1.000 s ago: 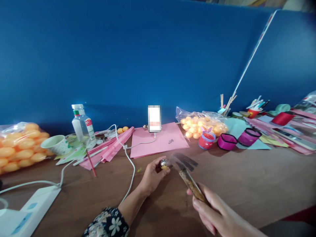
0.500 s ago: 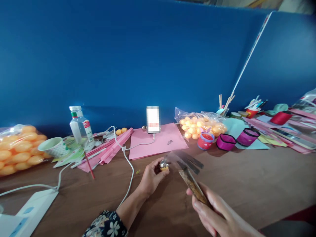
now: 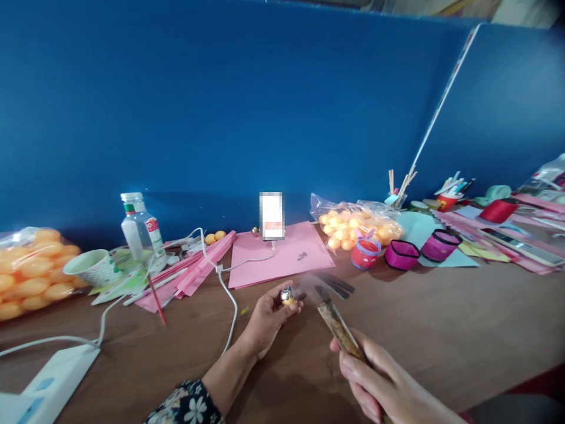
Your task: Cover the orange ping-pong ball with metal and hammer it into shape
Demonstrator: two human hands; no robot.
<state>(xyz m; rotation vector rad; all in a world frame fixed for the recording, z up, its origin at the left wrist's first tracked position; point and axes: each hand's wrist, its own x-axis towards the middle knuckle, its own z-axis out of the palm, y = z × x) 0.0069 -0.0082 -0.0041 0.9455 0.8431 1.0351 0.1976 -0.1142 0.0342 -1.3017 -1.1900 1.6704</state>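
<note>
**Left hand (image 3: 270,318) pinching a shiny ball (image 3: 287,295), right hand (image 3: 368,370) gripping a hammer (image 3: 338,327)**

Nearest, the flowered left sleeve (image 3: 190,403), the right forearm and the hammer handle's end are cut off by the bottom of the view. The right hand's fingers are wrapped round the wooden handle. At the tabletop's (image 3: 410,335) near left, a white power strip (image 3: 66,371) is also cropped.

Farther in, the left hand is nearly closed, thumb and fingers holding the small ball, silver above and yellowish below; fingers hide part of it. The hammer head is smeared by motion blur, so whether it touches the ball is unclear.

Beyond, pink paper (image 3: 251,271) carries small dark pieces (image 3: 302,256) too fine to identify. Toward the tabletop's far edge, a bright upright panel (image 3: 271,215) is pixelated and unreadable. A bag of orange balls (image 3: 37,268) at the left edge is cut off; another bag (image 3: 348,224) lies right of the paper, partly behind a red cup (image 3: 366,253).
</note>
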